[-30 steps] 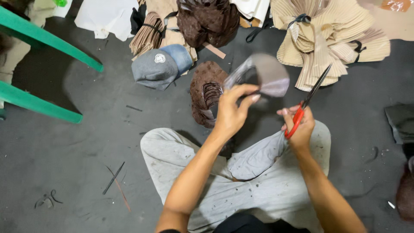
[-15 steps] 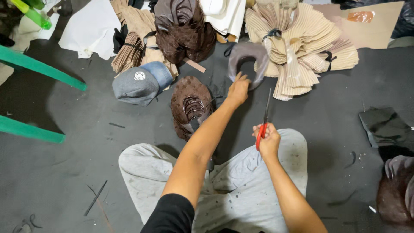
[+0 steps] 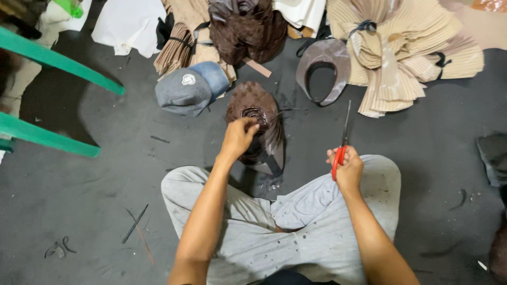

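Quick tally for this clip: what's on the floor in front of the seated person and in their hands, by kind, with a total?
Scissors, red-handled, in the right hand: 1
Finished cap, grey and blue: 1
Brown cut-piece stack under the left hand: 1
Brown visor-shaped piece lying apart: 1
Tan striped bundles: 2
Total: 6

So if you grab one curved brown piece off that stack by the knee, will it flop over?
Probably only a little. The left hand pinches the stack of curved brown visor-shaped pieces; they look thin and flat, so likely light and bendy. Stacked loosely, they might slide apart.
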